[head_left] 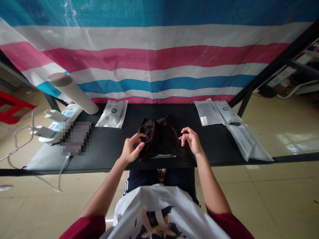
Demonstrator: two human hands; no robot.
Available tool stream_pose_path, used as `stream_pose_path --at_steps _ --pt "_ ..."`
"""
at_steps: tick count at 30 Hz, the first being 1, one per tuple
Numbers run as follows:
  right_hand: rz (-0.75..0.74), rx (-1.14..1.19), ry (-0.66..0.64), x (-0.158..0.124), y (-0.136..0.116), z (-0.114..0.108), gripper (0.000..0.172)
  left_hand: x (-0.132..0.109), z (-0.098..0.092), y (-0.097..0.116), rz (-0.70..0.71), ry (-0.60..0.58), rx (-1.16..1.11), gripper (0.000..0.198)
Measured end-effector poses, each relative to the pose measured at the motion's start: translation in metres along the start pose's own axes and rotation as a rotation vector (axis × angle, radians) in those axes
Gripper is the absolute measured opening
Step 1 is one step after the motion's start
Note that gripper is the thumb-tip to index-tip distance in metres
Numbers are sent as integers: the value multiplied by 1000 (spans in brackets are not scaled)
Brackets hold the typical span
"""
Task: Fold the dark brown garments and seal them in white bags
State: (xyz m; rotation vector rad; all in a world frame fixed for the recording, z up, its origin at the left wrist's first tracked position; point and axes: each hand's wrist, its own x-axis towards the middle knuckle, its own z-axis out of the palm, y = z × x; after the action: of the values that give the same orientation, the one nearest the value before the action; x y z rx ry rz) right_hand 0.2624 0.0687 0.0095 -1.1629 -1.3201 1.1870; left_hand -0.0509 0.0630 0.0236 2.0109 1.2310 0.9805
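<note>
Left hand (131, 148): fingers (141, 136) curled against bunched glossy black fabric (159, 137), clamp unclear | Right hand (191, 141): fingers apart, raised just beside it | Fabric: crumpled, unfolded, mid matte black tabletop (112, 149) | Flat white plastic packets (112, 114): apart, far left and right

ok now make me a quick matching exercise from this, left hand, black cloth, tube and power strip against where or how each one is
Things:
1. left hand
2. black cloth
3. cardboard tube
4. power strip

Places and states:
a. holding white plugs, left end
b. curled against the cloth's left side
c. bunched mid black table
d. tilted up, far left

Pairs: 1b, 2c, 3d, 4a
</note>
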Motion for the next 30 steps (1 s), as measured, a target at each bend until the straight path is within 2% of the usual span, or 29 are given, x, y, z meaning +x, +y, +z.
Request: stream_pose_path --at_steps 2,5,7,9,11,12,13,15,16,18,19,21,25,27,30 --pt "31 -6 26 -2 0 2 45 -4 1 5 -48 44 -10 35" --pt "-16 -120 50 -1 5 14 39 -1 16 16 -103 99 135 35" --pt "-88 -260 22 1 10 25 32 5 32 24 -134 64 263 47" --pt "-153 -468 -11 1 17 34 30 12 43 27 -172 -33 343 59" --pt "-207 -673 -7 0 23 36 33 16 40 23 -268 -56 382 59" --pt "-224 -753 8 -1 26 34 34 15 32 18 -346 -1 408 56" --pt "-230 -813 26 -2 28 30 34 14 20 12 -443 121 446 51" --pt "-219 -884 59 -3 30 17 32 7 -11 -3 -645 477 598 46" --pt "-209 -904 66 -3 29 11 32 2 -27 -10 -687 585 652 46" --pt "-204 -918 69 -2 25 1 32 -6 -51 -19 -630 643 733 41" --pt "-207 -919 73 -1 23 -1 33 -9 -57 -21 -572 634 747 39" --pt "-215 -915 95 4 19 1 36 -8 -54 -18 -430 549 729 33" --pt "-194 -935 93 15 21 22 46 15 -15 -8 -188 238 620 33" --pt "-158 -990 62 19 26 30 61 28 5 -8 -125 119 650 43" --pt "-81 -1086 -18 22 34 29 99 34 22 -18 -87 -27 726 81"
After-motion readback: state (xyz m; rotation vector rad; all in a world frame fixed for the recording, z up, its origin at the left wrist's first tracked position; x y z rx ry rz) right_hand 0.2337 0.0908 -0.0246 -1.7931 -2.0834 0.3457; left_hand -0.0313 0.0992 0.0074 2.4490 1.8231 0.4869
